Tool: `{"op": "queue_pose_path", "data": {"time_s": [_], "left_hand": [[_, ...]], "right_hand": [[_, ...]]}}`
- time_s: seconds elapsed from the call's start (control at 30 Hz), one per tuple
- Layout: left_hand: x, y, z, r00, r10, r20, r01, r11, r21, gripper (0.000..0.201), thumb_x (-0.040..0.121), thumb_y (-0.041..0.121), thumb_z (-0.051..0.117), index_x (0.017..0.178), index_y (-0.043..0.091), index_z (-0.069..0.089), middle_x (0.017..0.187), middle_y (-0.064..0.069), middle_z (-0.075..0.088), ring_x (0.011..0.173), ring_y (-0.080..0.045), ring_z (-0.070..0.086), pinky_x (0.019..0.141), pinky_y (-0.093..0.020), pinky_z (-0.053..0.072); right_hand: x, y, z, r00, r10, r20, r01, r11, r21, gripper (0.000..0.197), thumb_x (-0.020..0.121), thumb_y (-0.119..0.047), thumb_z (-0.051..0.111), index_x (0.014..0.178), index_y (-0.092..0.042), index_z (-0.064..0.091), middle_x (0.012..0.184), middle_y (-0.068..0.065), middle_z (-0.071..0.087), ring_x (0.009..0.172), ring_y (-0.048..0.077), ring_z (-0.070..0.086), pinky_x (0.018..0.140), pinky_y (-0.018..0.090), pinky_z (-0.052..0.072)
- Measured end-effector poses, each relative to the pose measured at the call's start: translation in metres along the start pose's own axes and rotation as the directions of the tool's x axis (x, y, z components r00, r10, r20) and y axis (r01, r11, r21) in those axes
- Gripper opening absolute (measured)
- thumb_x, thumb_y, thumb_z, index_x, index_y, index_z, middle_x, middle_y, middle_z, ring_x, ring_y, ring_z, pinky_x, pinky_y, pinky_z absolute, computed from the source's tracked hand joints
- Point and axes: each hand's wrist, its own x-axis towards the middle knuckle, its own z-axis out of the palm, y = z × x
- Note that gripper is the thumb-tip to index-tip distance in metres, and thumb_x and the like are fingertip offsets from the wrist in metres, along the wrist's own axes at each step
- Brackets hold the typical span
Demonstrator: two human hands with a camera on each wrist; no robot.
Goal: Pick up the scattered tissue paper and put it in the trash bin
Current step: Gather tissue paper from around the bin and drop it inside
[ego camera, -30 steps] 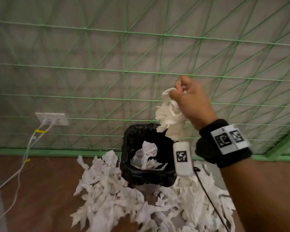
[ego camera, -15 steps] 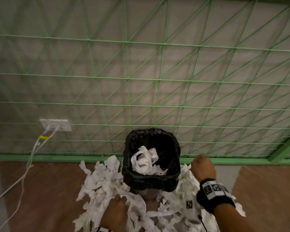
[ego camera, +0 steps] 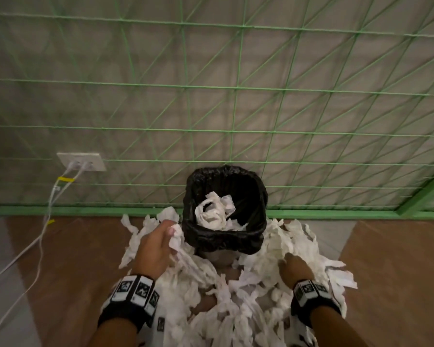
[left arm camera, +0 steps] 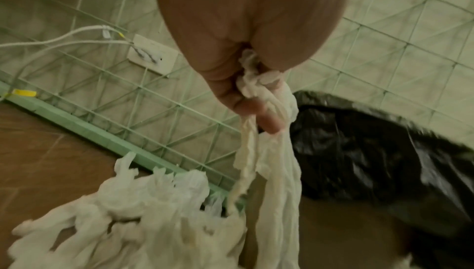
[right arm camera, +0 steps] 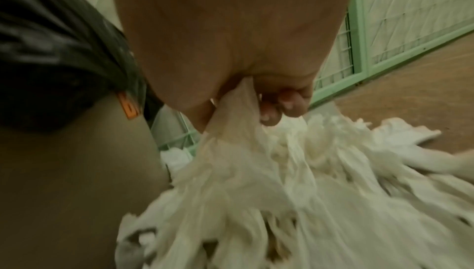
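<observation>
My right hand (ego camera: 292, 267), lower right, pinches tissue pile (ego camera: 236, 309) on the floor, my left hand (ego camera: 156, 246) pinches a tissue strip (left arm camera: 269, 162) hanging just left of the trash bin (ego camera: 224, 242), mid-frame, nearer hand.

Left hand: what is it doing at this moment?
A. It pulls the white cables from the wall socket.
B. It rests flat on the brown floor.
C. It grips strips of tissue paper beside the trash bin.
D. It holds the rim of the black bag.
C: the left hand has its fingers curled round hanging strips of tissue paper, just left of the trash bin.
</observation>
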Motion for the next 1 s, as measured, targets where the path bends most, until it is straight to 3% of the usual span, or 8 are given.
{"op": "queue_pose_path", "data": {"time_s": [0.1,0.27,0.4,0.57,0.67,0.77,0.87,1.0], "left_hand": [[0.014,0.010,-0.015,0.996,0.006,-0.085,-0.006,1.000,-0.001,0.020,0.098,0.032,0.040,0.097,0.028,0.060,0.086,0.000,0.067,0.082,-0.022,0.065,0.079,-0.040,0.053],[0.039,0.070,-0.043,0.999,0.006,-0.053,-0.012,0.993,-0.114,0.024,0.092,0.033,0.057,0.081,0.014,0.047,0.072,0.002,0.049,0.070,-0.017,0.048,0.065,-0.032,0.036],[0.063,0.124,-0.061,0.987,0.155,0.037,-0.148,0.977,-0.151,0.013,0.098,0.027,0.046,0.096,0.019,0.035,0.094,-0.001,0.063,0.092,-0.024,0.066,0.084,-0.044,0.053],[0.088,0.205,-0.084,0.900,0.408,-0.154,-0.435,0.862,-0.259,0.007,0.098,0.015,0.041,0.104,0.019,0.039,0.070,0.001,0.051,0.056,-0.015,0.053,0.048,-0.035,0.048],[0.101,0.239,-0.089,0.849,0.459,-0.262,-0.522,0.807,-0.275,0.018,0.095,0.031,0.042,0.092,0.013,0.041,0.071,0.006,0.041,0.057,-0.012,0.043,0.057,-0.032,0.039],[0.103,0.253,-0.084,0.852,0.449,-0.269,-0.523,0.735,-0.431,0.014,0.087,0.011,0.045,0.094,0.012,0.033,0.080,0.002,0.034,0.059,-0.002,0.040,0.058,-0.012,0.038],[0.102,0.238,-0.064,0.896,0.393,-0.206,-0.441,0.734,-0.516,0.027,0.073,0.016,0.049,0.092,0.014,0.030,0.091,-0.003,0.030,0.076,-0.008,0.034,0.060,-0.008,0.035],[0.099,0.165,-0.010,0.969,0.209,0.135,-0.152,0.926,-0.346,0.015,0.079,0.032,0.047,0.089,0.025,0.039,0.097,-0.008,0.048,0.081,-0.019,0.051,0.075,-0.031,0.048]], "right_hand": [[0.001,-0.008,-0.026,1.000,0.006,-0.008,-0.006,1.000,-0.012,0.037,0.091,-0.042,0.043,0.112,-0.018,0.060,0.128,0.011,0.046,0.114,0.034,0.052,0.097,0.043,0.044],[-0.001,-0.017,-0.041,0.999,0.038,0.018,-0.036,0.994,-0.102,0.028,0.077,-0.048,0.064,0.096,-0.028,0.071,0.142,-0.002,0.028,0.124,0.034,0.040,0.103,0.050,0.033],[0.001,-0.020,-0.038,1.000,-0.004,-0.026,0.002,0.998,-0.062,0.024,0.083,-0.036,0.058,0.098,-0.020,0.068,0.131,0.008,0.038,0.111,0.036,0.050,0.098,0.043,0.043],[0.005,-0.020,-0.036,0.990,-0.042,-0.137,0.046,0.999,0.027,0.022,0.085,-0.005,0.050,0.103,-0.009,0.062,0.109,0.015,0.067,0.105,0.032,0.060,0.084,0.030,0.046],[0.006,-0.023,-0.040,0.990,-0.012,-0.140,0.021,0.998,0.060,0.023,0.091,-0.012,0.046,0.108,-0.003,0.059,0.115,0.019,0.064,0.110,0.035,0.058,0.087,0.033,0.045],[0.005,-0.024,-0.046,0.996,0.023,-0.081,-0.014,0.994,0.104,0.036,0.094,-0.035,0.048,0.106,-0.004,0.060,0.112,0.018,0.064,0.110,0.034,0.058,0.086,0.034,0.044],[0.004,-0.022,-0.056,0.995,0.029,-0.095,-0.015,0.989,0.146,0.012,0.080,-0.020,0.061,0.072,-0.013,0.056,0.089,0.014,0.062,0.101,0.033,0.062,0.073,0.026,0.040],[0.004,-0.025,-0.075,0.996,-0.005,-0.085,0.014,0.994,0.110,0.031,0.083,-0.003,0.051,0.058,-0.018,0.040,0.079,0.012,0.058,0.098,0.035,0.062,0.072,0.024,0.035]]}}
